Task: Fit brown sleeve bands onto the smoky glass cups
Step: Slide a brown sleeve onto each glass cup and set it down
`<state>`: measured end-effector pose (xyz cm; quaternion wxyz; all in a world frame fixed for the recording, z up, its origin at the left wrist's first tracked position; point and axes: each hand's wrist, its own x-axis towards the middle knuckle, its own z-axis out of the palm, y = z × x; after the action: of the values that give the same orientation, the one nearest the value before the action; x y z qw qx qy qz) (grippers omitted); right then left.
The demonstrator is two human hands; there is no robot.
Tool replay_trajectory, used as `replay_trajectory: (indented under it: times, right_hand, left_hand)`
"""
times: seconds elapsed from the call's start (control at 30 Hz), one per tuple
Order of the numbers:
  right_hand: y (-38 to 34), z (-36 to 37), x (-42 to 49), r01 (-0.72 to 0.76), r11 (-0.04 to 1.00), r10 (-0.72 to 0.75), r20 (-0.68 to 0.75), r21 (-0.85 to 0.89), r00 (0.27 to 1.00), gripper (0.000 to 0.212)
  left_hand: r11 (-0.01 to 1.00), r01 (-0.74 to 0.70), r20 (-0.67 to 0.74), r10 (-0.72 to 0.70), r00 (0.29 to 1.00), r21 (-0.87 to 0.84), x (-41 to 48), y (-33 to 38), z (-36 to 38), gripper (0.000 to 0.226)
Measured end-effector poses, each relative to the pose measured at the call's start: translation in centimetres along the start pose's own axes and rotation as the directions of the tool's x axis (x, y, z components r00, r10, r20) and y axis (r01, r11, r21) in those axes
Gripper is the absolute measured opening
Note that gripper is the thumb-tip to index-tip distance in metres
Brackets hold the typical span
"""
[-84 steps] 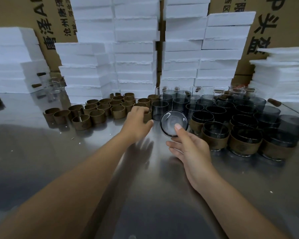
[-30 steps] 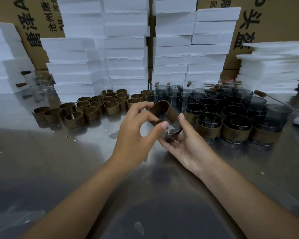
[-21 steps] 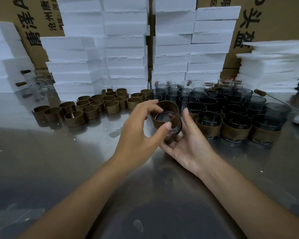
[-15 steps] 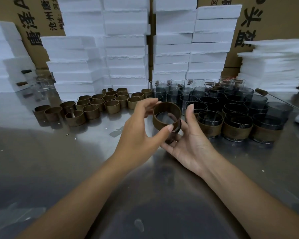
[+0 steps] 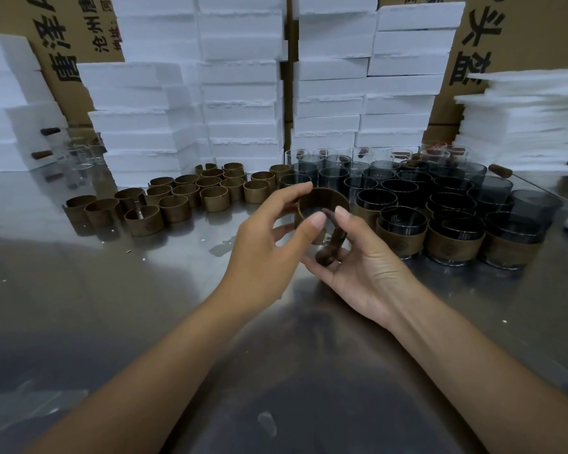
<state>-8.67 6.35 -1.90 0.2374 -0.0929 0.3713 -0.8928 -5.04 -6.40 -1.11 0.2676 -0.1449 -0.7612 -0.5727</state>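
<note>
Over the preceding seconds the left hand left the loose bands at 10 o'clock and brought one sleeve band to the glass cup, which the right hand had lifted from the steel table. One second earlier the band was an open, twisted strip. It was now closed into a level ring round the cup's upper end. Both hands were together above the table centre. The left thumb and forefinger pinched the band at its 9 o'clock side. The right fingers were curled under the cup, with the thumb pressed on the band's near rim. A dark stub showed below the band at 6 o'clock; whether it belonged to the cup or the band could not be told. Judged against the banded cups at 3 o'clock, where each band sat low on the body, this band appeared started but not yet seated. The remaining step would be to slide it down squarely. The unbanded cups at 1 o'clock indicated much of the batch was outstanding.
</note>
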Motion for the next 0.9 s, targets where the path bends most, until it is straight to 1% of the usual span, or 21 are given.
replay_trajectory:
  times: [0.07, 0.13, 0.2, 0.23, 0.27, 0.33, 0.37, 0.4, 0.53, 0.7, 0.9]
  right_hand:
    - [-0.1, 0.1, 0.0, 0.02, 1.0, -0.02, -0.007, -0.015, 1.0, 0.03]
    - [-0.1, 0.2, 0.0, 0.04, 0.998, -0.041, -0.011, -0.038, 0.999, 0.025]
    - [0.0, 0.2, 0.1, 0.063, 0.997, -0.063, -0.006, -0.05, 0.998, 0.016]
    - [0.1, 0.2, 0.2, 0.071, 0.996, -0.072, -0.004, -0.051, 0.997, 0.014]
    - [0.2, 0.2, 0.2, 0.078, 0.996, -0.079, -0.006, -0.051, 0.997, 0.013]
    - [0.2, 0.1, 0.3, 0.09, 0.995, -0.09, -0.008, -0.045, 0.996, 0.011]
    - [0.2, 0.1, 0.3, 0.094, 0.995, -0.095, -0.004, -0.045, 0.996, 0.01]
    - [0.1, 0.1, 0.3, 0.096, 0.994, -0.096, 0.005, -0.048, 0.995, 0.01]
    - [0.0, -0.1, 0.3, 0.108, 0.992, -0.107, 0.031, -0.058, 0.994, 0.012]
    - [0.0, -0.2, 0.4, 0.124, 0.988, -0.122, 0.03, -0.093, 0.992, 0.015]
    - [-0.1, -0.2, 0.4, 0.14, 0.983, -0.138, 0.025, -0.116, 0.99, 0.018]
  left_hand:
    - [0.996, 0.036, -0.027, -0.038, 0.999, -0.08, 0.0, 0.0, 0.2, 0.041]
    - [0.984, 0.1, -0.041, -0.108, 0.993, -0.149, 0.0, -0.3, 0.3, 0.055]
    - [0.961, 0.213, -0.027, -0.221, 0.975, -0.175, 0.1, -0.6, 0.4, 0.072]
    - [0.94, 0.28, -0.001, -0.286, 0.958, -0.196, 0.2, -0.8, 0.5, 0.074]
    - [0.913, 0.338, 0.044, -0.337, 0.94, -0.23, 0.3, -0.9, 0.5, 0.067]
    - [0.876, 0.396, 0.158, -0.365, 0.917, -0.275, 0.4, -1.1, 0.5, 0.035]
    - [0.874, 0.397, 0.192, -0.354, 0.915, -0.279, 0.4, -1.1, 0.6, 0.025]
    - [0.878, 0.388, 0.211, -0.338, 0.917, -0.279, 0.4, -1.2, 0.6, 0.022]
    - [0.89, 0.332, 0.22, -0.273, 0.937, -0.313, 0.3, -1.1, 0.4, 0.023]
    - [0.894, 0.311, 0.176, -0.266, 0.948, -0.324, 0.2, -1.1, 0.3, 0.021]
    - [0.897, 0.275, 0.092, -0.259, 0.962, -0.346, 0.4, -1.0, 0.3, 0.022]
